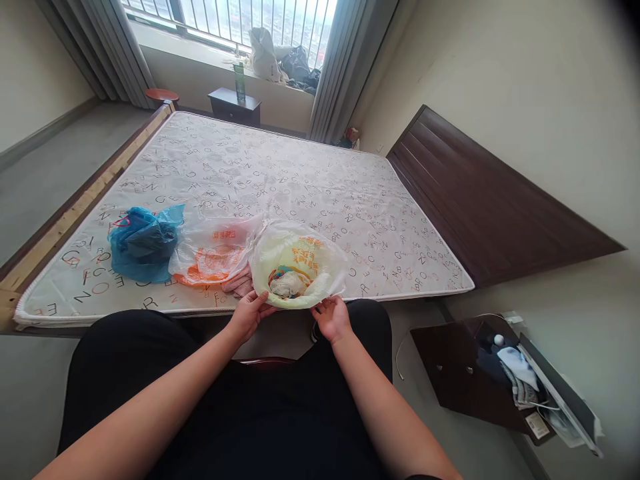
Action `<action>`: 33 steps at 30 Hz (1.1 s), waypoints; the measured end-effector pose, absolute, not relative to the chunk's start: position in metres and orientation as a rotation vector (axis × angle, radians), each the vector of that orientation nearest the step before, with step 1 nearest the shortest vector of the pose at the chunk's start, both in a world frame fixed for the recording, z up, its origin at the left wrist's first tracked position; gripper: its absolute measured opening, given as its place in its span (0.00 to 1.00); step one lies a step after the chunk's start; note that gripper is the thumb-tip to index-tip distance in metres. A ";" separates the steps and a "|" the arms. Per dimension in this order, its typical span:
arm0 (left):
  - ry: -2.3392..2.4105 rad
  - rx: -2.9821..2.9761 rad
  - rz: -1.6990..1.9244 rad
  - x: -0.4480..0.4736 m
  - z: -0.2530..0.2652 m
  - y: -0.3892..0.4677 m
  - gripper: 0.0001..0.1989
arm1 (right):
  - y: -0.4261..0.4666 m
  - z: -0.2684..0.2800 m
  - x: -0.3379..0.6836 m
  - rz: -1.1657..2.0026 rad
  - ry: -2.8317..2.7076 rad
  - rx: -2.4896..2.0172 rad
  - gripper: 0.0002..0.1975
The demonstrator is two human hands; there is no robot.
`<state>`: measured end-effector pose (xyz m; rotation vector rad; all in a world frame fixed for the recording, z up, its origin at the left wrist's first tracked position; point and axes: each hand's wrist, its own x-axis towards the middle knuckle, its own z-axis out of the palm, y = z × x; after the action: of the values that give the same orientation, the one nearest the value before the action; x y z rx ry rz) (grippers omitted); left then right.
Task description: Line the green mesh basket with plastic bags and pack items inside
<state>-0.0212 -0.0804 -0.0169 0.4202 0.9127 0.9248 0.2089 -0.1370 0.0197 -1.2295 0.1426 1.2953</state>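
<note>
A pale yellow-white plastic bag [330, 257] with orange print lies at the near edge of the mattress, its mouth spread wide toward me. Inside sits a crumpled whitish bundle [290, 285] with some coloured bits around it; its kind is unclear. My left hand [249, 316] pinches the bag's near rim on the left. On the right, my right hand [333, 319] has its fingers at the same rim, partly under the plastic. Left of this bag rest a clear bag with orange print [215, 253], a pink cloth [240, 283] and a blue plastic bag [145, 243] with something dark inside.
The letter-patterned mattress [280, 167] fills the bed, with a dark wooden headboard [490, 200] at right. A dark nightstand [455, 373] holding cloths and a flat panel stands at lower right. Beyond the bed, a small cabinet [235, 107] carries a green bottle [240, 83].
</note>
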 end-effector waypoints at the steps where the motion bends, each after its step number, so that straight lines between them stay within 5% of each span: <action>1: 0.908 0.422 0.921 -0.021 -0.017 -0.080 0.23 | -0.139 0.022 0.203 1.286 0.067 -1.203 0.12; 12: 0.931 0.529 0.839 -0.018 -0.018 -0.078 0.22 | -0.131 0.020 0.202 1.271 -0.021 -1.182 0.22; 23: 0.803 0.575 0.748 -0.023 -0.005 -0.078 0.27 | -0.129 0.015 0.222 1.023 -0.447 -1.484 0.17; 29: 0.887 0.692 0.716 -0.023 -0.008 -0.079 0.23 | -0.130 0.024 0.233 0.912 -0.666 -1.859 0.11; 33: 0.918 0.693 0.705 -0.021 -0.011 -0.080 0.18 | -0.133 0.024 0.228 0.978 -0.527 -1.685 0.11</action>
<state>-0.0211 -0.0801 -0.0110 0.6927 0.9179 0.7051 0.2284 -0.1328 0.0240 -1.6851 -0.5273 0.9780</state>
